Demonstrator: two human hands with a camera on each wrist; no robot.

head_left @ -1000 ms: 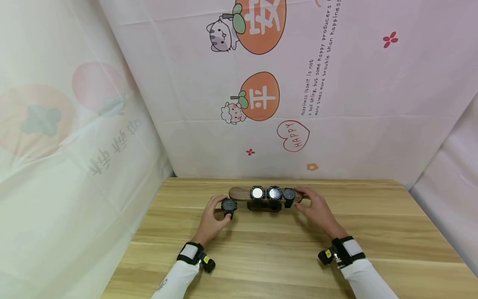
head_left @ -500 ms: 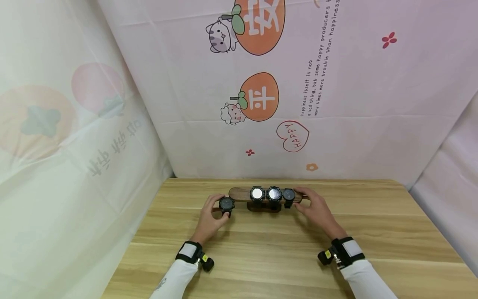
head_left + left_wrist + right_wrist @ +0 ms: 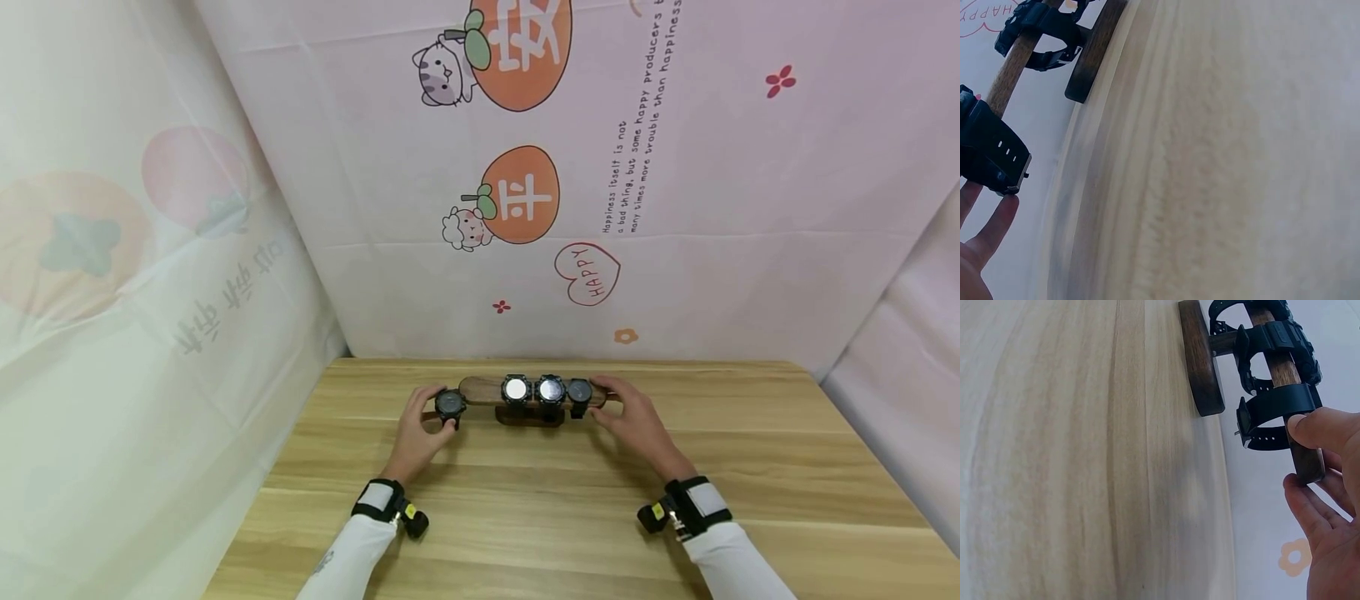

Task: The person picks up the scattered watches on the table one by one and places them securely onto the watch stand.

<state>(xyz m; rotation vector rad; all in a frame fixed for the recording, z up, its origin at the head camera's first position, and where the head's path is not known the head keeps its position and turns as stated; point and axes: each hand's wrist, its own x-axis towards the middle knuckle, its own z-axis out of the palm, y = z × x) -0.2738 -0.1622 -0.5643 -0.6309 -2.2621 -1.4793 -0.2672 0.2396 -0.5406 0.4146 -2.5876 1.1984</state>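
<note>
A dark wooden watch stand point(image 3: 478, 389) carries three black wristwatches along its bar: one with a bright face point(image 3: 516, 388), one in the middle point(image 3: 551, 389) and a darker one point(image 3: 580, 390) near the right end. Just off the bar's left end, my left hand point(image 3: 411, 437) pinches a fourth black wristwatch point(image 3: 450, 404) between thumb and fingers. Its perforated strap point(image 3: 999, 150) overlaps the bar's end in the left wrist view. My right hand point(image 3: 637, 421) grips the bar's right end; in the right wrist view the thumb point(image 3: 1322, 428) presses beside the last watch's strap point(image 3: 1282, 405).
The stand's short base point(image 3: 529, 417) rests near the back of the wood-grain table point(image 3: 555, 508). Behind it hangs a white cloth point(image 3: 420, 300) with printed fruit and lettering. More pale cloth point(image 3: 247, 400) closes off the left side.
My left hand has moved slightly left and back with its wristwatch, away from the bar's left end. The right hand stays on the stand, which has not visibly moved.
</note>
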